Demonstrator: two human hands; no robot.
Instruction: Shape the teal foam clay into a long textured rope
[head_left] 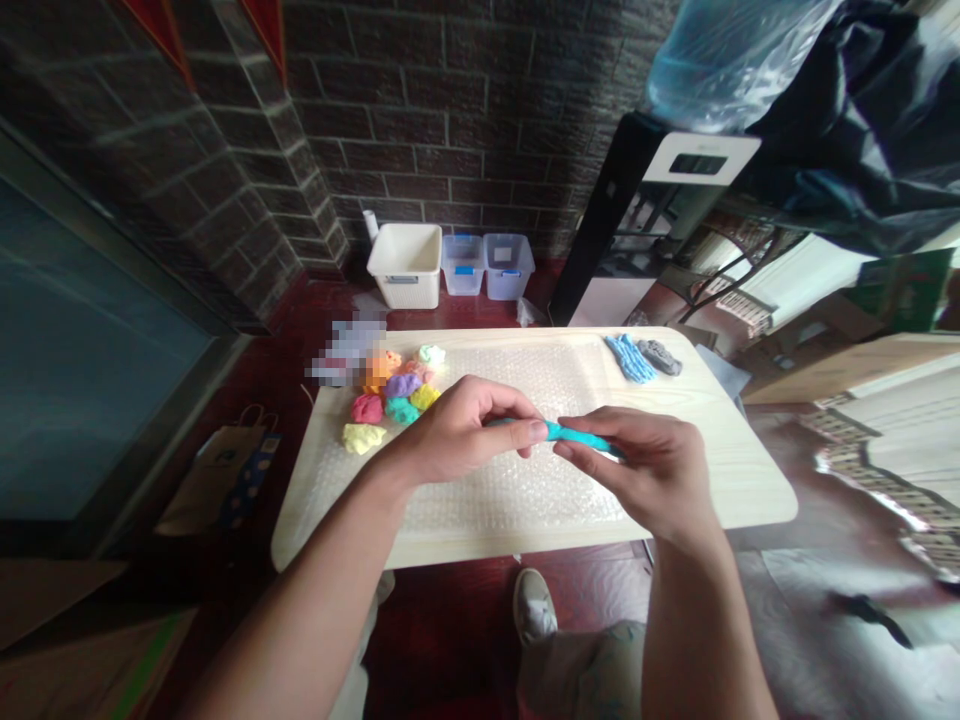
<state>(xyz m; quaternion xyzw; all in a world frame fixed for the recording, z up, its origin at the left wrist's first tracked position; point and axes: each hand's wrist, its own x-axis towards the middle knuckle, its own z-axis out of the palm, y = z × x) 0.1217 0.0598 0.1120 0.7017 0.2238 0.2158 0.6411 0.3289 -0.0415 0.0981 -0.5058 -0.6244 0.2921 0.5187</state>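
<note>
Both my hands hold a thin teal clay strip [576, 436] above a sheet of bubble wrap [525, 400] on a small light wooden table [750, 490]. My left hand [461, 428] pinches the strip's left end between thumb and fingers. My right hand [649, 465] closes its fingers on the right end. A cluster of coloured clay lumps [394, 392] in pink, yellow, purple, orange and green lies at the table's far left. A blue ridged clay piece [630, 357] and a grey clay piece [660, 356] lie at the far right.
A white bin [407, 263] and two clear plastic boxes [487, 265] stand on the floor by the brick wall. A water dispenser [652, 220] stands at the right. A paper bag [221, 480] leans left of the table. My shoe [534, 605] shows below the table edge.
</note>
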